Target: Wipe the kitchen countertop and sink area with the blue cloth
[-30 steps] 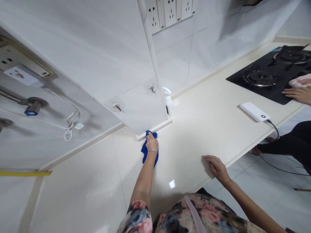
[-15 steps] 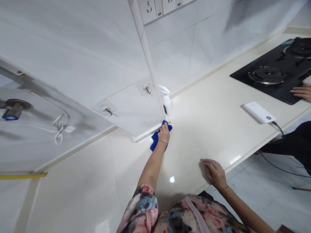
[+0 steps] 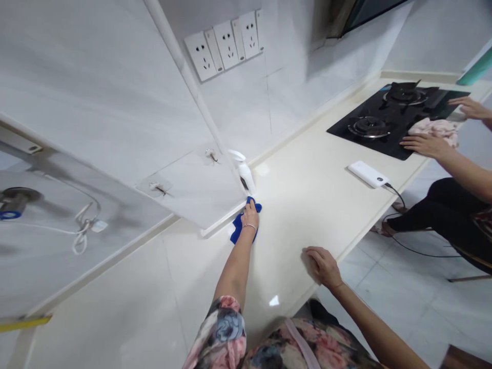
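My left hand (image 3: 249, 216) is closed on a blue cloth (image 3: 237, 230), pressing it to the pale counter (image 3: 300, 205) at the foot of a white partition panel (image 3: 184, 192). Just beyond my fingers a white spray bottle (image 3: 246, 177) stands upright against the panel's end. Part of the cloth is hidden under my hand and wrist. At the counter's front edge rests my right hand (image 3: 323, 266), fingers loosely bent and nothing visible in them.
A white power bank (image 3: 367, 174) with a black cable lies near the front edge. At the right, another person's hands (image 3: 426, 145) are over a black gas hob (image 3: 395, 120), with a pink cloth (image 3: 434, 129) beside them. Wall sockets (image 3: 226, 45) and two hooks (image 3: 157, 188) are on the walls.
The view has swung right, bringing more of the hob and the other person's hands and pink cloth into sight. My left hand stays on the blue cloth by the panel; my right hand still rests there.
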`<state>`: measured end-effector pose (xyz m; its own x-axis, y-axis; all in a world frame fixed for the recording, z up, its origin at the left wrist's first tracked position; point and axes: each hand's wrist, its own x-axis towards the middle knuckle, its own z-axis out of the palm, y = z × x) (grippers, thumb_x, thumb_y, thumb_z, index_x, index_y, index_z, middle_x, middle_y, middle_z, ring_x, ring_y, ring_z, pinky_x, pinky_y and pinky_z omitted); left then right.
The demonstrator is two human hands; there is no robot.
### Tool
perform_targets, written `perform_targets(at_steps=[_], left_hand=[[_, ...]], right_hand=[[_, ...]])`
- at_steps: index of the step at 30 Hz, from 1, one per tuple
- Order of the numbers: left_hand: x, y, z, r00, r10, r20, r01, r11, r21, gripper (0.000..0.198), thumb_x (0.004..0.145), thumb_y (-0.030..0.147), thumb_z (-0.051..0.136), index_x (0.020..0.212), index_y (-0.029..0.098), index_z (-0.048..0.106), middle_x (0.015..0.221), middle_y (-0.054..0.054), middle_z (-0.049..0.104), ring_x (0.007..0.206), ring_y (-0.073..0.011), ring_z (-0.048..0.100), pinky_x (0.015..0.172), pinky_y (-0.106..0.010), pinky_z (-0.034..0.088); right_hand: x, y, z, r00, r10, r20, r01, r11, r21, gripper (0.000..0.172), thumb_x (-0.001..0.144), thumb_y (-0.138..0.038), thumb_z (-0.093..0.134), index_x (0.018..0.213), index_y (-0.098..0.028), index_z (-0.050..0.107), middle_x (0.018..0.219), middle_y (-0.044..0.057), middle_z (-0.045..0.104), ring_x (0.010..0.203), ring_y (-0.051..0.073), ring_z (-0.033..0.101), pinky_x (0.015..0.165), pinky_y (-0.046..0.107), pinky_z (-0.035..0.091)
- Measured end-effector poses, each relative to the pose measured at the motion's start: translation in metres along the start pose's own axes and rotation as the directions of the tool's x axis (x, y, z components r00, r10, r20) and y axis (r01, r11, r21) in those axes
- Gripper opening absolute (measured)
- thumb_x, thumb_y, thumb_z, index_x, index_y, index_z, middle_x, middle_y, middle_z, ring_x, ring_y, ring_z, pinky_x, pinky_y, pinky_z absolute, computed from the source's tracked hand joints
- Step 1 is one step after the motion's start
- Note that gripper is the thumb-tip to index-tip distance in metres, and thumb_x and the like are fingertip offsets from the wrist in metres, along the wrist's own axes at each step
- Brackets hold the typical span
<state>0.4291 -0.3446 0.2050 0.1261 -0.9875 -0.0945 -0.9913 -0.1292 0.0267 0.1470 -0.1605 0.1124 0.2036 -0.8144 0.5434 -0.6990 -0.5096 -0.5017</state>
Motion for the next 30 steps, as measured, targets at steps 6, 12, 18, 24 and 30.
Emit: perform_targets(at_steps=[6,12,18,24,30], left_hand=[[-0.003,0.002,-0.011,1.0,0.005,0.019,-0.005,1.0,0.016,0.064,0.096,0.007,0.041,0.159,0.013,0.038,0.132,-0.023,0.06,0.115,-0.0264,0.068,0.092,-0.035,0.059],[0.017,0.021,-0.014,0.997,-0.07,0.034,0.069,0.997,0.021,0.061,0.097,0.011,0.042,0.158,0.007,0.038,0.129,-0.025,0.062,0.109,-0.0265,0.072,0.09,-0.033,0.059],[0.046,0.047,-0.013,0.972,-0.234,0.039,0.235,0.972,-0.024,0.047,0.099,0.015,0.044,0.143,0.001,0.052,0.124,-0.029,0.065,0.111,-0.0289,0.073,0.088,-0.033,0.059],[0.064,0.054,-0.019,0.948,-0.305,0.089,0.313,0.945,-0.098,0.037,0.097,0.014,0.052,0.131,0.001,0.06,0.122,-0.027,0.069,0.118,-0.0293,0.07,0.096,-0.036,0.056],[0.073,0.052,-0.024,0.919,-0.379,0.112,0.393,0.906,-0.157,0.038,0.102,0.04,0.06,0.128,0.013,0.064,0.121,-0.012,0.072,0.108,-0.0229,0.071,0.096,-0.044,0.059]], right_hand=[[0.002,-0.002,0.003,1.0,0.002,-0.014,-0.002,0.999,0.035,0.033,0.088,-0.006,0.05,0.109,-0.022,0.069,0.113,0.008,0.074,0.102,0.023,0.069,0.089,0.039,0.059],[-0.002,0.0,0.005,0.999,0.043,-0.026,-0.041,0.997,0.07,0.033,0.089,-0.009,0.051,0.11,-0.023,0.072,0.112,0.008,0.075,0.103,0.023,0.07,0.089,0.04,0.06],[-0.007,0.0,0.004,0.996,0.084,0.012,-0.085,0.989,0.122,0.034,0.09,-0.011,0.05,0.11,-0.025,0.074,0.115,0.005,0.076,0.106,0.024,0.069,0.093,0.04,0.059],[-0.004,-0.003,0.001,0.999,0.036,-0.024,-0.033,0.994,0.107,0.035,0.089,-0.006,0.05,0.113,-0.023,0.071,0.114,0.006,0.075,0.105,0.023,0.069,0.091,0.039,0.059],[-0.005,-0.004,0.002,1.0,0.025,-0.019,-0.023,0.994,0.104,0.037,0.091,-0.006,0.049,0.115,-0.023,0.069,0.114,0.008,0.075,0.107,0.024,0.07,0.092,0.041,0.06]])
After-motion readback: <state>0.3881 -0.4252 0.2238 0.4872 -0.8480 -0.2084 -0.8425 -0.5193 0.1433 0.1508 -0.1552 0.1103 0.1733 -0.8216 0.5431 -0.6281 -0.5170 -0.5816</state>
